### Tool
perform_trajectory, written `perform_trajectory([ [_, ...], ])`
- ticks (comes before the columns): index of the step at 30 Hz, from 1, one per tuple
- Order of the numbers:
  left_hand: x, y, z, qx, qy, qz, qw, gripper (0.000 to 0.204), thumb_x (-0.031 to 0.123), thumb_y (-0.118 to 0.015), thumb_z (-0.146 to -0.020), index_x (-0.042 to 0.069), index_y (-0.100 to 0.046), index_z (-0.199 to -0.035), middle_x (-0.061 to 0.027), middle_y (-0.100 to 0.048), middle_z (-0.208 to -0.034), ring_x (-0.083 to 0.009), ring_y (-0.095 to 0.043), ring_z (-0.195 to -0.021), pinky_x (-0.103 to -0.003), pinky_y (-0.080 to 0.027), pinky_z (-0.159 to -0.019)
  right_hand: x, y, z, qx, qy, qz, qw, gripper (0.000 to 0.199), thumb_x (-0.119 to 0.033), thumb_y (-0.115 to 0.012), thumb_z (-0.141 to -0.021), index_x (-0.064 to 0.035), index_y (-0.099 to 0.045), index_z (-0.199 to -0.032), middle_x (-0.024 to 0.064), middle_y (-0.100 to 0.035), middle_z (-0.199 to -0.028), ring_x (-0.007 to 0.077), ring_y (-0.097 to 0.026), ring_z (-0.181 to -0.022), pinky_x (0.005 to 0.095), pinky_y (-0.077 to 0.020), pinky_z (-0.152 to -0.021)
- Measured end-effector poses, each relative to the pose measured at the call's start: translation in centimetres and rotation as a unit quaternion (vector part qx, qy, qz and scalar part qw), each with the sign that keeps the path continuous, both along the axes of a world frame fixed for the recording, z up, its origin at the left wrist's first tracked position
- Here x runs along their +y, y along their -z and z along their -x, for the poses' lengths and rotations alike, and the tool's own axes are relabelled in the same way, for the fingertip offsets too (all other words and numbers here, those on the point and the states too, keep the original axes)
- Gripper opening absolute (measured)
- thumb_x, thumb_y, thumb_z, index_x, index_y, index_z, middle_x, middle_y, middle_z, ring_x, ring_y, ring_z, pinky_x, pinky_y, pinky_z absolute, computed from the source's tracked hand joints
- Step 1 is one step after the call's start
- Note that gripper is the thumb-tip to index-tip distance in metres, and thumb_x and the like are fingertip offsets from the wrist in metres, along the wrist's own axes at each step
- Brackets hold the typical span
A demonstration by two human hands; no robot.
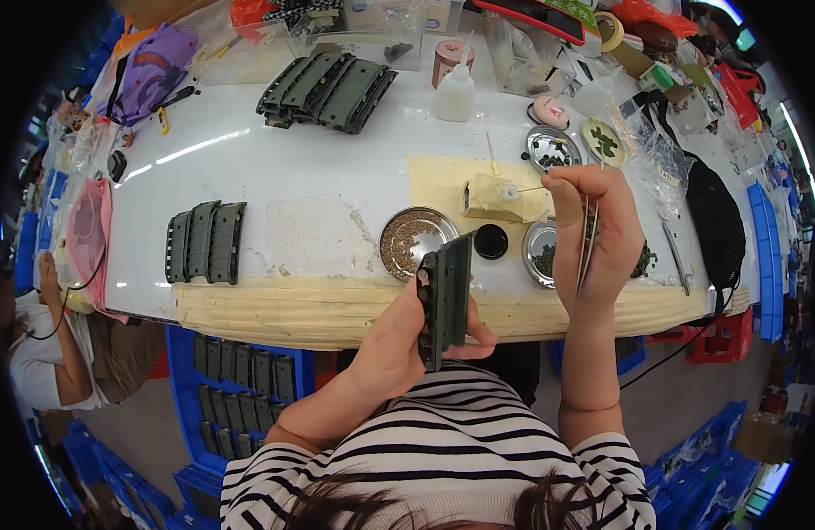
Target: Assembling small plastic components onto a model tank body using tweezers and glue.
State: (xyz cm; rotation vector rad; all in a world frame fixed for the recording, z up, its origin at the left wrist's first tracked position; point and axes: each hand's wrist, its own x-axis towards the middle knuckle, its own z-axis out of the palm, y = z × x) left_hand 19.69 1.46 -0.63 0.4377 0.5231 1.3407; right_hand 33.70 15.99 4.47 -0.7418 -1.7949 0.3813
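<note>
My left hand (388,349) grips a dark green ribbed plastic part (454,291), tilted up on edge so its side with small round details faces left. My right hand (599,221) is closed on metal tweezers (589,238), which point down toward the wrist, and on a thin stick (532,188). The stick's tip is at a small white cup (511,192) set in a block wrapped in cream tape (487,196). Beside the block is a round black lid or pot (490,241). A metal dish (390,231) of tiny copper-coloured pieces lies behind the held part.
Similar green parts stand stacked at the back (324,93) and at the left (206,243). A white squeeze bottle (455,94), a dish of dark green bits (540,256) and spare tweezers (676,256) lie around. Cream tape edging (266,309) covers the table front. A blue crate (188,389) holds more parts.
</note>
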Motion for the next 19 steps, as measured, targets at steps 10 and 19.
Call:
perform_trajectory([
  [10, -0.5, -1.5, 0.9, 0.288, -0.085, -0.044, 0.953, 0.05, 0.006, -0.073, -0.084, 0.002, -0.039, -0.12, -0.0083, -0.055, -0.112, -0.0108, -0.056, -0.1, -0.025, -0.049, -0.086, 1.2, 1.2, 0.1, -0.172, 0.017, 0.005, 0.985, 0.016, -0.004, -0.071, -0.077, -0.0027, -0.064, -0.091, 0.01, -0.062, -0.081, 0.0278, -0.058, -0.075, 0.0357, -0.0467, -0.067],
  [19, -0.6, -1.1, 0.4, 0.25, -0.099, -0.058, 0.961, 0.033, 0.014, -0.054, -0.097, 0.005, -0.033, -0.12, -0.0226, -0.057, -0.122, -0.0233, -0.065, -0.1, -0.035, -0.053, -0.088, -1.3, 0.3, -1.5, -0.047, -0.066, 0.144, 0.986, 0.066, -0.061, -0.055, -0.087, -0.0076, -0.06, -0.125, 0.0112, -0.067, -0.104, 0.0297, -0.063, -0.102, 0.0376, -0.0445, -0.094],
])
